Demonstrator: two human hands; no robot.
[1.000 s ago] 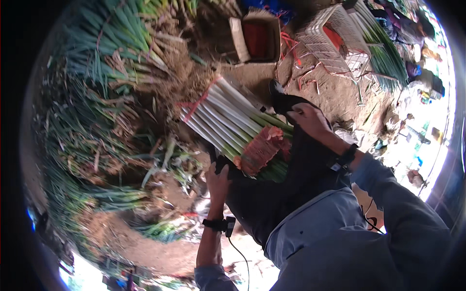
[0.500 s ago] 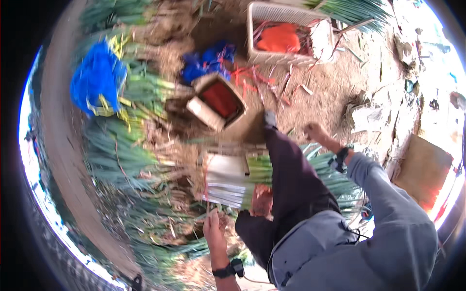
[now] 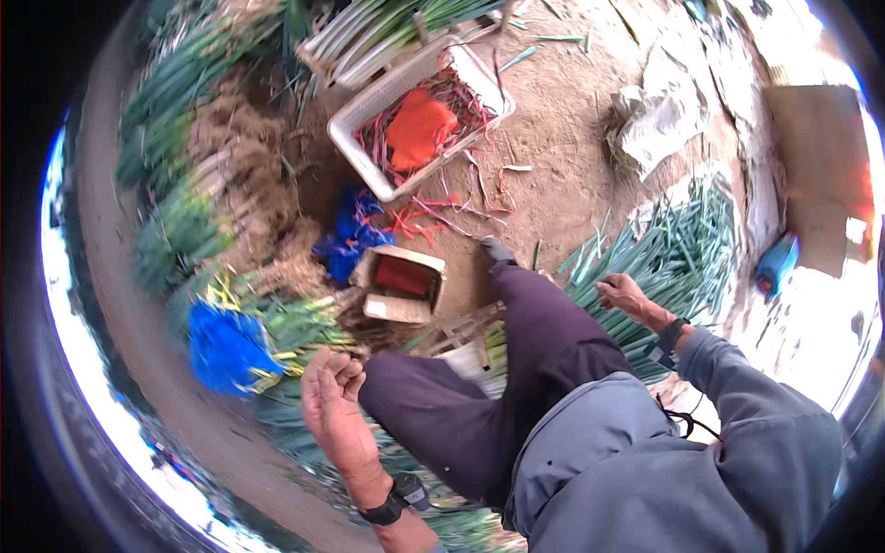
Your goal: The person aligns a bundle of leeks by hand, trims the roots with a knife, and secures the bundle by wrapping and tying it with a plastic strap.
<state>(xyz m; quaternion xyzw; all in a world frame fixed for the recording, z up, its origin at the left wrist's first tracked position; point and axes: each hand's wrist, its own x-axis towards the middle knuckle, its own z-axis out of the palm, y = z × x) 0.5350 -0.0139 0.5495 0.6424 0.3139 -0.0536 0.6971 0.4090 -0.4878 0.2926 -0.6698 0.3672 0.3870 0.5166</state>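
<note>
My left hand (image 3: 336, 410) is raised beside my left knee, with its fingers loosely bent and a little apart. Nothing shows in it. My right hand (image 3: 624, 293) hangs right of my other leg, over a spread of green onions (image 3: 682, 249). Its fingers are curled in, and I see nothing between them. Between my legs is a pale tray-like thing (image 3: 466, 359), partly covered by my thigh. Just ahead of my knee an open cardboard box (image 3: 398, 309) holds something dark red.
A white plastic crate (image 3: 355, 157) holds reddish strips and an orange cloth-like piece (image 3: 419, 127). Blue netting (image 3: 350, 230) lies by the box, and a blue bag (image 3: 226, 350) sits on onions at left. A crumpled white sack (image 3: 659, 115) and cardboard (image 3: 816, 175) lie right.
My view has turned, so the crate and box appear further left and the onions on the right are more visible. My left hand has risen away from the pale tray-like thing.
</note>
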